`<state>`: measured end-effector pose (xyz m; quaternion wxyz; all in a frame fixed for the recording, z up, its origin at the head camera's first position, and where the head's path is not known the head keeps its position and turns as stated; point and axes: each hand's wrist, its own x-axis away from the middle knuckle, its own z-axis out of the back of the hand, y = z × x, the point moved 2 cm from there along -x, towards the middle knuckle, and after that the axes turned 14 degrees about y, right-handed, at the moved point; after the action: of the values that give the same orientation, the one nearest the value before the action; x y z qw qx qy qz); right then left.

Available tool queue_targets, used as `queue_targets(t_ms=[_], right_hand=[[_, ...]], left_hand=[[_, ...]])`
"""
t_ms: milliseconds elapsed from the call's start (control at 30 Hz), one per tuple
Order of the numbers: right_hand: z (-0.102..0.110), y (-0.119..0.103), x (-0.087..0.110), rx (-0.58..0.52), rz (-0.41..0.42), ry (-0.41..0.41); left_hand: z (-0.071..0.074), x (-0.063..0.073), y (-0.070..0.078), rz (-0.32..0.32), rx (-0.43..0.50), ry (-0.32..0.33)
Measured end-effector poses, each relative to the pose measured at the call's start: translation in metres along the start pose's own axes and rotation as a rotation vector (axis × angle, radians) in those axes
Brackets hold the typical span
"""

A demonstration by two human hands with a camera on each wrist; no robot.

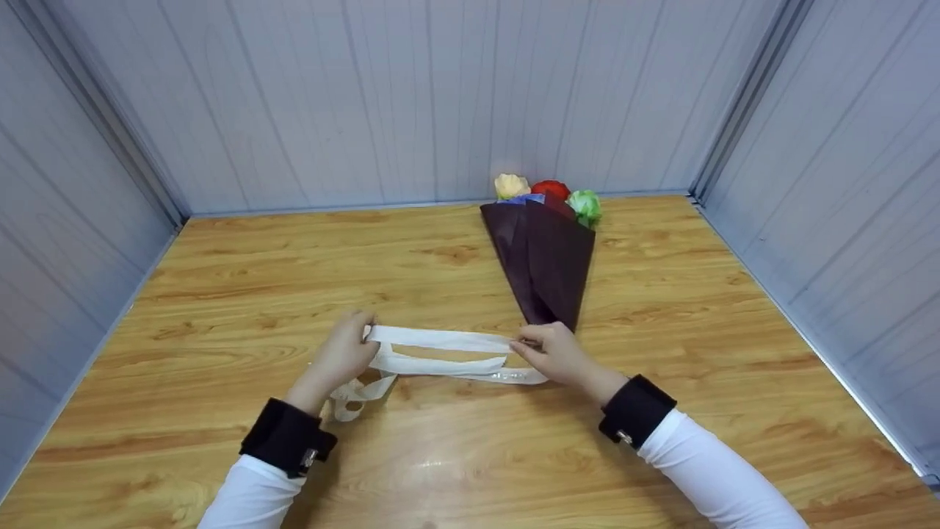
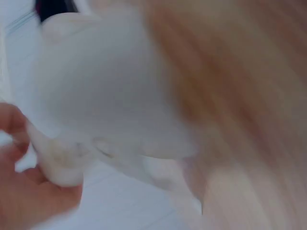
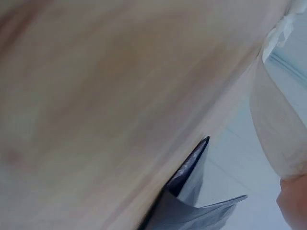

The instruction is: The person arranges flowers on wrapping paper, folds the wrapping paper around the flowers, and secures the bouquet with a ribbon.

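Observation:
A white ribbon (image 1: 440, 339) is stretched between both hands above the table, with more lengths of it looped below. My left hand (image 1: 344, 354) pinches its left end, and a loose tangle of ribbon (image 1: 354, 402) hangs beneath that hand. In the left wrist view the ribbon (image 2: 105, 81) is large and blurred beside the fingers. On the other side my right hand (image 1: 562, 356) pinches the ribbon between thumb and fingers, close by the narrow end of a bouquet in dark wrapping paper (image 1: 562, 257). The wrapping's folded edge (image 3: 189, 167) shows in the right wrist view.
Cream (image 1: 511, 186), red (image 1: 551, 189) and green (image 1: 585, 206) flowers top the bouquet, which lies near the back wall (image 1: 382, 103). Grey panel walls bound the wooden table (image 1: 294, 272) at the back and both sides.

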<state>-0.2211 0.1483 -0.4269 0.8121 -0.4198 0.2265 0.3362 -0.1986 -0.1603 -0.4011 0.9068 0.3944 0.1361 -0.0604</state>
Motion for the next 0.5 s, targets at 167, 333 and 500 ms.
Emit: queue_targets(t_ms=[167,333,500], right_hand=[[0.005,0.003,0.000,-0.058,-0.103,0.044],[0.010,0.003,0.001,-0.066,-0.166,0.043],[0.018,-0.008,-0.001,-0.054,-0.211,0.034]], left_hand=[[0.004,0.003,0.002,-0.044,0.508,-0.348],[0.006,0.006,0.002,-0.103,0.757,-0.536],[0.004,0.008,0.010,-0.122,0.692,-0.497]])
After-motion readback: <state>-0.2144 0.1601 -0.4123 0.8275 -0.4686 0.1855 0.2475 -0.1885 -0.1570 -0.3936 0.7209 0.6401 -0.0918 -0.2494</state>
